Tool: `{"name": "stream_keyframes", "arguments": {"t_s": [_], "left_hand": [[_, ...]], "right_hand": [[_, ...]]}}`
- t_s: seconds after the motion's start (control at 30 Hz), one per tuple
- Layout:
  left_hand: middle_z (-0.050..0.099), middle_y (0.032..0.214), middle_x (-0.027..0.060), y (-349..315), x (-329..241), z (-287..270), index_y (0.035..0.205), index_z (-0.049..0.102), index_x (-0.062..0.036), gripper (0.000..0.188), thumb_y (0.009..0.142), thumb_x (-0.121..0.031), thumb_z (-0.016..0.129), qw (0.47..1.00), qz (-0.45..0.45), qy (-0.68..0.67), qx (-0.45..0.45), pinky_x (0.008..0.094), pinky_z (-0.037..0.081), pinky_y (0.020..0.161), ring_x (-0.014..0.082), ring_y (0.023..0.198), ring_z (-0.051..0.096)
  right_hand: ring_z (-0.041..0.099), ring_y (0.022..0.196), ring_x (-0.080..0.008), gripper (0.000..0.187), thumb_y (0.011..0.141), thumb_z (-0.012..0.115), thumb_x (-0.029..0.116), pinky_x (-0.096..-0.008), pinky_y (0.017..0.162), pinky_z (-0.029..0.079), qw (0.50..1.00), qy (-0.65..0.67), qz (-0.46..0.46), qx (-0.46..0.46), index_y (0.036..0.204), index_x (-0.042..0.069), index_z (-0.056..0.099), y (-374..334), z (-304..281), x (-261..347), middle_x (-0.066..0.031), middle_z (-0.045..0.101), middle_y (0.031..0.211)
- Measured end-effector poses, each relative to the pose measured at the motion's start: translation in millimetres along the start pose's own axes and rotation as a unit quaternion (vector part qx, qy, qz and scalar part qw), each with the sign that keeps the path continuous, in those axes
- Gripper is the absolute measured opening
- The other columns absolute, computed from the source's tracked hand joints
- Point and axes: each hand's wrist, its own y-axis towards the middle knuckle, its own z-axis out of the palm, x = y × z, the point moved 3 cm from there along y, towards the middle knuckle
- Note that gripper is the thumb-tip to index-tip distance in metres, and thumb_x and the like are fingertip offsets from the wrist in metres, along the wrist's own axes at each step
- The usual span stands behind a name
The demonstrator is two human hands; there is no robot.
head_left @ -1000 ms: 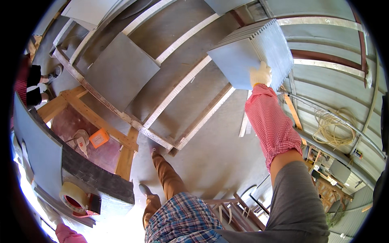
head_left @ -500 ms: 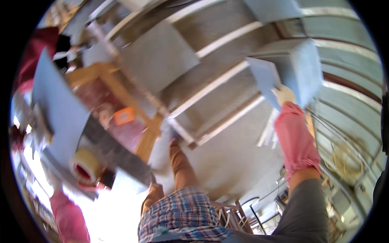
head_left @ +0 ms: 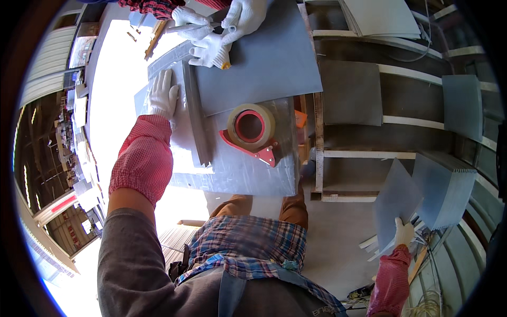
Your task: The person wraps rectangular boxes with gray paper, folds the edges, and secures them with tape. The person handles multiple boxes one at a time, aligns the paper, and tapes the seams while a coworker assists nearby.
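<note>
White knit glove on left hand [head_left: 162, 95]; red-checked sleeve cover [head_left: 141, 158]; grey flat sheet [head_left: 396, 203]; beige tape roll in red dispenser [head_left: 252, 129].

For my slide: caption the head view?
Left hand presses wrapped stack; right hand holds grey sheet.

Left hand [head_left: 162, 95] now pressed flat on the wrapped grey stack [head_left: 232, 158] on the desk [head_left: 113, 105], no longer low at the edge. Right hand [head_left: 404, 232] lowered from overhead, pinching 1 grey sheet [head_left: 395, 203] off the ribbed pile [head_left: 446, 190].
</note>
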Motion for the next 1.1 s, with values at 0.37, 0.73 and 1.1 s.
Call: {"name": "stream_keyframes", "arguments": {"t_s": [0.37,0.73,1.1], "left_hand": [[0.045,0.157,0.0170,-8,16,-5,0.153,0.042,-0.0076,0.062,0.104,-0.044,0.049,0.998,0.014,-0.012,-0.055,0.0507,0.034,0.121,0.0374,0.146,0.041],[0.040,0.161,0.0175,-11,34,-10,0.155,0.043,-0.0109,0.064,0.104,-0.049,0.048,0.989,0.005,-0.148,-0.024,0.0539,0.026,0.123,0.0396,0.151,0.034],[0.048,0.149,0.0169,-14,56,-6,0.142,0.053,-0.0085,0.059,0.098,-0.047,0.058,0.960,0.023,-0.265,-0.089,0.0553,0.028,0.119,0.0397,0.144,0.038]], "right_hand": [[0.072,0.084,-0.0501,0.070,0.079,0.076,0.054,-0.0517,0.080,0.056,0.999,-0.051,0.004,0.010,0.089,-0.016,0.073,-287,-63,50,-0.0341,0.072,0.085],[0.071,0.071,-0.0255,0.038,0.083,0.080,0.029,-0.0378,0.069,0.054,0.993,0.103,-0.053,0.000,0.095,-0.007,0.076,-560,-126,214,-0.0164,0.076,0.081],[0.069,0.063,-0.0181,0.032,0.088,0.077,0.025,-0.0319,0.062,0.052,0.982,0.150,-0.115,0.025,0.093,-0.006,0.076,-626,-126,382,-0.0120,0.073,0.072]]}}
